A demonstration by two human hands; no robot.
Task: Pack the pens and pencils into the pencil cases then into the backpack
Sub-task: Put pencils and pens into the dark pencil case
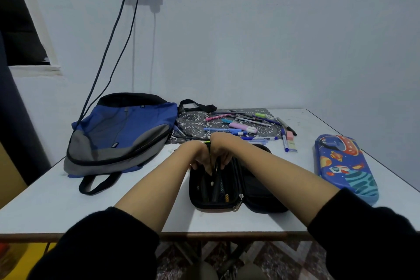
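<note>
Left hand (200, 158) and right hand (221, 153) meet at frame centre, fingers curled round dark pens (214, 185) that dip into the open black pencil case (259, 188) — loose pens (241, 126) lie just above, the backpack (118, 134) at left, the blue pencil case (345, 166) at right.

Single view, head-worn, wide-angle. Sits above the near edge of the surface (68, 207), facing forward and down toward the wall (250, 52) behind it. Close range: sleeves (102, 245) enter at the bottom corners, left hand (200, 159) and right hand (221, 151) meet just below frame centre. Far edge of the surface lies about mid-height, wall fills the top half. Floor (284, 257) shows under the near edge. Lines bow toward the frame edges.
</note>
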